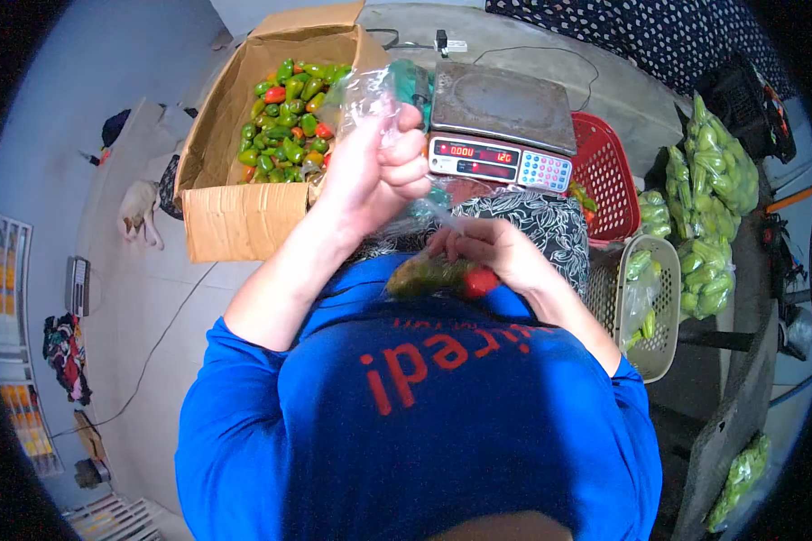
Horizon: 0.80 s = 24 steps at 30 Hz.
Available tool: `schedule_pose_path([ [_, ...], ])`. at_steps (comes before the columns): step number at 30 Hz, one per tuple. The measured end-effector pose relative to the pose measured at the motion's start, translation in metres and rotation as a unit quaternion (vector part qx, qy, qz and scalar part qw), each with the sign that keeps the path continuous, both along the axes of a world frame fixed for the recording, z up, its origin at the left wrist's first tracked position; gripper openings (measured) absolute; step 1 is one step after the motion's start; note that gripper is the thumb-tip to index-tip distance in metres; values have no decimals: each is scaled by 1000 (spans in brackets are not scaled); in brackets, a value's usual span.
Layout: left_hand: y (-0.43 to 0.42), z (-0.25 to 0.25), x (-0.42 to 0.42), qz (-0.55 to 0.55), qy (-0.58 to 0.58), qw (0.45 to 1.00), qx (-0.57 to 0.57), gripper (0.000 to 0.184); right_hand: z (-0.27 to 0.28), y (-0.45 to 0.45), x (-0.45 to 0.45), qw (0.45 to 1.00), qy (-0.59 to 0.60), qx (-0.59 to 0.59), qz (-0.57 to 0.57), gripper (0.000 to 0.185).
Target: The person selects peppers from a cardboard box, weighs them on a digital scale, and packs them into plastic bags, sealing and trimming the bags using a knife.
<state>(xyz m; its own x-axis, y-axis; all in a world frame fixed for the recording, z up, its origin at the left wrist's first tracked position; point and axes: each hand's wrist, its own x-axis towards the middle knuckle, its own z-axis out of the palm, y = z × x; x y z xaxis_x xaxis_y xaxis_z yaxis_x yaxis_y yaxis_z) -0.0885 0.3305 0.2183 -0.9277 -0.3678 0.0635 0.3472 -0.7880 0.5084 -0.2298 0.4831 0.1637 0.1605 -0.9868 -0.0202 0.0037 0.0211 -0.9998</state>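
My left hand [383, 167] is closed around the gathered top of a clear plastic bag [365, 95], raised just left of the scale. Lower and to the right, my right hand [487, 248] pinches the twisted neck of a clear bag of peppers [419, 278]. That bag hangs against my blue shirt, with green peppers and one red pepper [480, 282] showing through it. Behind my hands, the digital scale [501, 162] has a bare metal plate and lit red digits. An open cardboard box [244, 221] of green and red peppers [289, 126] stands at the left.
A red basket [609, 171] stands right of the scale, with a beige basket [663, 343] nearer me. Bagged green vegetables [713, 171] lie at the far right. A cat [140, 212] is on the floor at the left, and a black cable [167, 334] runs across it.
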Motion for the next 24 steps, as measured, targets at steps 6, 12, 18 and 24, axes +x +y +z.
schedule_pose_path([
  [6,-44,-18,12,129,-31,991,-11,29,-16,3,0,992,-118,16,-30,25],
  [12,-39,-38,6,196,-69,961,-182,23,-18,15,-5,955,-288,9,-66,23],
  [18,8,-71,10,57,-61,976,-200,28,-1,13,-17,949,-279,-34,-141,45],
  [24,53,-37,29,150,-197,911,-330,35,-35,-41,-20,950,257,-180,-2,35],
])
